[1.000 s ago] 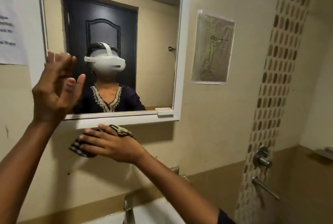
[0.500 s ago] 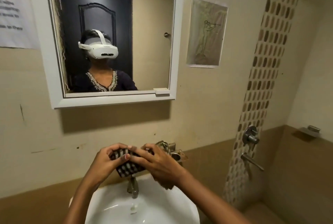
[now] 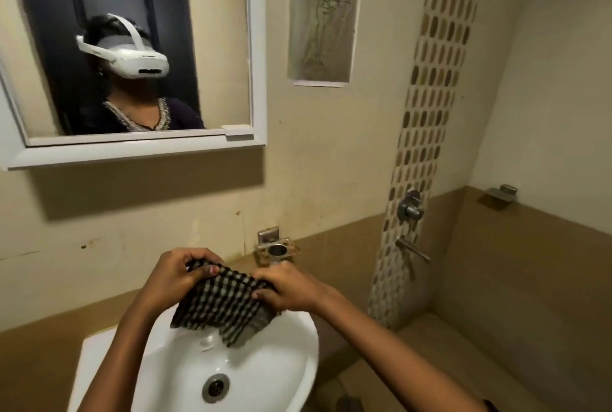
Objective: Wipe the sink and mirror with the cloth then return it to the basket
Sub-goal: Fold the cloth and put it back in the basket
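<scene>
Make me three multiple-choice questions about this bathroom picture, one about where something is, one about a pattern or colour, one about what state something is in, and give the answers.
1. Where is the cloth?
A. Over the sink
B. On the floor
C. Pressed on the mirror

2. What is the cloth's pattern?
A. Plain red
B. Dark and light checks
C. Blue stripes

3. How is the cloth held?
A. By the left hand only
B. By the right hand only
C. Stretched between both hands

Answers: 1 A, it hangs above the white basin. 2 B, dark and pale squares cover it. 3 C, each hand grips one upper edge.
</scene>
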Available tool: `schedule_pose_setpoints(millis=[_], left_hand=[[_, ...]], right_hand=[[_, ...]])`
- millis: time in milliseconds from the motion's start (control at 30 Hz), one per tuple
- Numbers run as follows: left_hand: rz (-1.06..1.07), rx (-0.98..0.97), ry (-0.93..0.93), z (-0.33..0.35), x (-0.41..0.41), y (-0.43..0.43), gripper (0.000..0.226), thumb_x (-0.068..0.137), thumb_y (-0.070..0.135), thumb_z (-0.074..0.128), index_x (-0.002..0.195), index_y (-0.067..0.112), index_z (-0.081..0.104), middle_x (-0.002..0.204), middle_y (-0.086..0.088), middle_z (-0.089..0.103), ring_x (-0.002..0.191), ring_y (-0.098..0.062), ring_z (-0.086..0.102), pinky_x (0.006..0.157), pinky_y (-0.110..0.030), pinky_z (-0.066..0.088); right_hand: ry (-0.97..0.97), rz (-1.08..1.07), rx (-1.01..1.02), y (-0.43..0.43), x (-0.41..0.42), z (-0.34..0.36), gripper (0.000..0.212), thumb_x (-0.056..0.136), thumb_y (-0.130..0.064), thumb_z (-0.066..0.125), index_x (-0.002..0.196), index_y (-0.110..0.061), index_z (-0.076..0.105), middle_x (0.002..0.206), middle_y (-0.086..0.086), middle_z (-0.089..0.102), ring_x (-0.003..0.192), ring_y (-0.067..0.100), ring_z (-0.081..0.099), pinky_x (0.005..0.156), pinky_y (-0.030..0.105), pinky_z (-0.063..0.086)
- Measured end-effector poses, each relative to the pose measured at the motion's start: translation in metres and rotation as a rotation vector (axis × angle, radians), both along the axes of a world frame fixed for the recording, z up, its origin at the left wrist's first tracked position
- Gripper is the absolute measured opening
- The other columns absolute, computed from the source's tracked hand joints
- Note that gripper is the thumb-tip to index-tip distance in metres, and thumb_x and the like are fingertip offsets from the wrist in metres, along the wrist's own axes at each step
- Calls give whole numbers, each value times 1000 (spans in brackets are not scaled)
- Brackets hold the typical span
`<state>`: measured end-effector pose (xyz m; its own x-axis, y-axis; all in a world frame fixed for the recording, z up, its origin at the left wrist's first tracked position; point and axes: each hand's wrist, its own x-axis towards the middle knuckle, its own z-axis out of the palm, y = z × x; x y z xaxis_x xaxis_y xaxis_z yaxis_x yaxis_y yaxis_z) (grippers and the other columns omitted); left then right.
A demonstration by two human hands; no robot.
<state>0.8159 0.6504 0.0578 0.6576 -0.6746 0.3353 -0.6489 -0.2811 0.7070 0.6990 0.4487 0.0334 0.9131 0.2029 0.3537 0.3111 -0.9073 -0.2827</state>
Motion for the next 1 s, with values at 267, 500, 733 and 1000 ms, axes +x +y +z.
schedule_pose_setpoints(millis=[267, 500, 733, 1000], left_hand=[[-30, 26, -131, 10, -51, -98, 14, 76, 6, 76, 86, 16, 76, 85, -8, 77, 84, -24, 69, 65, 0, 37], [-310, -42, -113, 23, -171, -255, 15, 79, 4, 73, 83, 18, 71, 88, -9, 73, 85, -19, 62, 62, 0, 37], [-659, -122, -123, 21, -345, -406, 15, 82, 7, 70, 95, 11, 73, 92, -2, 70, 89, -18, 62, 73, -13, 43], [-1065, -119, 95, 13, -590, -539, 21, 82, 3, 69, 103, -1, 71, 103, -13, 72, 94, -17, 62, 80, -23, 44]], right_hand=[[-57, -189, -33, -90, -93, 34, 13, 76, 4, 70, 87, 7, 63, 82, 25, 68, 76, 34, 66, 59, 22, 28], [40, -515, -109, -208, -258, 65, 11, 86, -8, 63, 95, -3, 61, 93, 15, 68, 89, 28, 63, 68, 30, 40], [-10, -906, 68, -280, -469, 83, 28, 83, 1, 61, 109, -7, 64, 111, 9, 69, 107, 20, 60, 87, 21, 39], [-175, -1363, 356, -303, -729, 78, 21, 89, -7, 59, 105, -20, 64, 104, -2, 66, 100, 11, 60, 90, 29, 47]])
